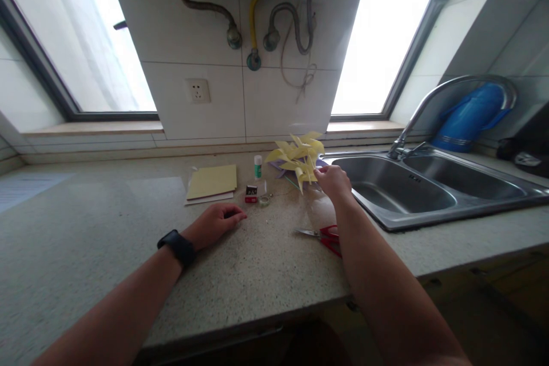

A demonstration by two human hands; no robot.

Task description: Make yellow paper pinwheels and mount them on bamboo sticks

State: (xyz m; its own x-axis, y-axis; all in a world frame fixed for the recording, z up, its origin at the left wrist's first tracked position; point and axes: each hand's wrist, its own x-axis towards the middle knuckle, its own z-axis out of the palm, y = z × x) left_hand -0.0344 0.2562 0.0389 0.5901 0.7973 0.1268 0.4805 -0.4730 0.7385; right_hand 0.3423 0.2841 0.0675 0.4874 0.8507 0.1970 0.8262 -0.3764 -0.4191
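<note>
Pale yellow paper pinwheels, several bunched together, folded blades fanning up and left from the right hand. Thin sticks slanting down toward the fingers; long axis running from hand up-left to the blades. A purple scrap showing just behind the bunch, beyond the hand toward the wall.

Right hand closed on the pinwheels at their lower right, fingertips pinched together on the stick end, just left of the sink.

Left hand flat on the counter, palm down, fingers loosely together, holding nothing; black watch on the wrist. Just beyond it: yellow paper, a small red box, a glue stick. Red scissors under the right forearm, blades pointing left.
</note>
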